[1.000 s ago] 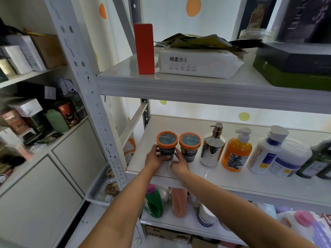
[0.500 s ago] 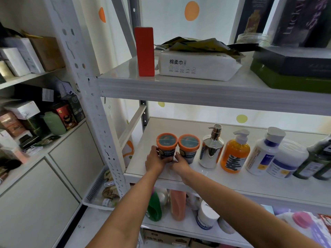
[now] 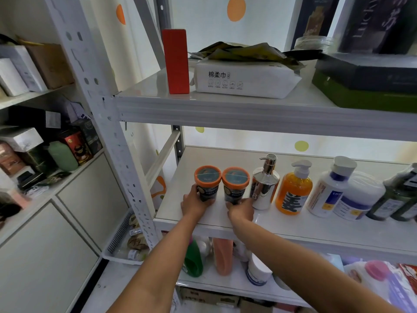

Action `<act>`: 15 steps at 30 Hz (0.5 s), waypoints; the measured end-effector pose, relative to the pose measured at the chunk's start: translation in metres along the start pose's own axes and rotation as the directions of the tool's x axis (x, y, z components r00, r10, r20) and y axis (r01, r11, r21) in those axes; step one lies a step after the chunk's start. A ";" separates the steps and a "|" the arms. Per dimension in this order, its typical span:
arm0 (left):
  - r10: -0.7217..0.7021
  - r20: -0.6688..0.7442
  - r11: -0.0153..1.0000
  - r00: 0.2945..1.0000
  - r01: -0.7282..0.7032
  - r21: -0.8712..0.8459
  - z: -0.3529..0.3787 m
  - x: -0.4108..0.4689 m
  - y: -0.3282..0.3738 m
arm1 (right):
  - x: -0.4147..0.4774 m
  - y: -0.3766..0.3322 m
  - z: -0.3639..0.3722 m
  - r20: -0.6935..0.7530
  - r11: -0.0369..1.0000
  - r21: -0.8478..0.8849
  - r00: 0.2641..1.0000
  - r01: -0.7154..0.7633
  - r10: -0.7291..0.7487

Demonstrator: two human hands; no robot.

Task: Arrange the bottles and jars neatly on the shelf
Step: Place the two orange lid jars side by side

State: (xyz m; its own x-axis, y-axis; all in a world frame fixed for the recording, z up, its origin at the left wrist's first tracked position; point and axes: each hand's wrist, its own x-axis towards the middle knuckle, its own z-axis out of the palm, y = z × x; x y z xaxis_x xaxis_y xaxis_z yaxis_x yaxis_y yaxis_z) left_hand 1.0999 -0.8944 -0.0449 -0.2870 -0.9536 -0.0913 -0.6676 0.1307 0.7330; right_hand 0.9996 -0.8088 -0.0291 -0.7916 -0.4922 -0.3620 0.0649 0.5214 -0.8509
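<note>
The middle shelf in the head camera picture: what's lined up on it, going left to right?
Left orange-lidded jar → right orange-lidded jar → silver pump bottle → orange pump bottle → white bottle → white tub → dark green bottle.

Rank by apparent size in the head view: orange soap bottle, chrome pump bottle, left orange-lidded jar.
1. orange soap bottle, largest
2. chrome pump bottle, slightly smaller; close call
3. left orange-lidded jar, smallest, base hidden by left hand

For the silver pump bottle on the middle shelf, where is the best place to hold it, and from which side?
Probably grip the silver pump bottle around its smooth round body, below the narrow pump neck, coming from the front edge of the shelf. It stands upright, with an orange-lidded jar and the orange soap bottle close beside it.
</note>
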 end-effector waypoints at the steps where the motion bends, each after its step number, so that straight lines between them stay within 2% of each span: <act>1: -0.003 -0.002 1.000 1.000 0.003 -0.011 0.000 0.001 -0.001 | 0.001 0.000 0.001 0.005 1.000 0.019 1.000 0.008 -0.008; 7: -0.011 0.009 0.999 1.000 0.012 -0.042 -0.001 0.005 0.000 | 0.013 0.005 0.005 0.097 0.994 0.105 0.994 0.038 -0.048; 15: -0.021 0.002 0.999 1.000 0.021 -0.049 0.001 0.007 -0.001 | 0.012 -0.006 0.010 0.043 0.997 0.078 0.999 0.020 -0.023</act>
State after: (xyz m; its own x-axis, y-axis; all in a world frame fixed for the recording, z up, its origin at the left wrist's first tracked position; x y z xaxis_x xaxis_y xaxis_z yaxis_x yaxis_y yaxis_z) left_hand 1.0975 -0.9010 -0.0473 -0.2739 -0.9557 -0.1080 -0.6390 0.0969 0.7631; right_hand 0.9957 -0.8246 -0.0322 -0.7662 -0.5337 -0.3579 0.0963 0.4554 -0.8851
